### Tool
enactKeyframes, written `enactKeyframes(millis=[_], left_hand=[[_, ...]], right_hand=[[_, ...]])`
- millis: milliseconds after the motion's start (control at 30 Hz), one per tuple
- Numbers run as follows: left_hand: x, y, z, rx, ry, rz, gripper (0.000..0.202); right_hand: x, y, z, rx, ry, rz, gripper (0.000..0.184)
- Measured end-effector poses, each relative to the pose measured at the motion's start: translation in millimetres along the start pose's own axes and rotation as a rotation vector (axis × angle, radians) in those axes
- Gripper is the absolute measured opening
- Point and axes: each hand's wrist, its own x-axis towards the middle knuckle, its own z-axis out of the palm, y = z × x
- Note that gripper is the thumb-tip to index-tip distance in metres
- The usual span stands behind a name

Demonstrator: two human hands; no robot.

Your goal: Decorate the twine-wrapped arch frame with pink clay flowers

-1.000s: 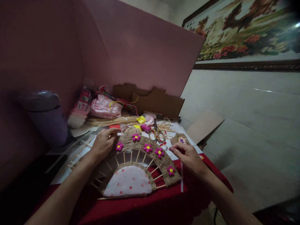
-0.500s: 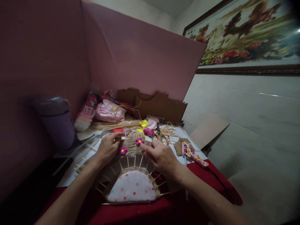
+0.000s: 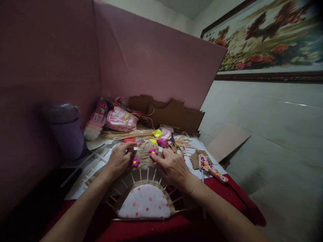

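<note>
Head view: half-round brown twine-and-stick fan [image 3: 145, 196] over red cloth [image 3: 217, 190], likely light, sticks fragile; best held by twine rim [image 3: 143, 161]. Left hand [image 3: 120, 160] at rim, pinch unclear; right hand's [image 3: 175, 168] index fingertip against magenta yellow-centred flower [image 3: 152, 152].

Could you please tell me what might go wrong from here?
A finger of the right hand is at a magenta flower on the twine band; sideways pressure might shift it. The floral-patterned tool lies near the right edge of the red-covered table, so a tug on its cord could perhaps drag it off.
</note>
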Motion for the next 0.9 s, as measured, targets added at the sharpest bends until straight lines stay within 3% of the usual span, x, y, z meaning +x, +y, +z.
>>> enactKeyframes(millis=[367, 600, 900], left_hand=[[1, 1, -1.0, -0.017, -0.02, -0.004, 0.035], [-1, 0, -0.8, 0.0, 0.0, -0.004, 0.034], [0, 1, -1.7, -0.009, -0.015, -0.017, 0.035]], right_hand=[[2, -4, 5, 0.037, 0.033, -0.019, 0.028], [-9, 5, -2, 0.11, 0.08, 0.069, 0.034], [-10, 5, 4, 0.06, 0.044, 0.047, 0.033]])
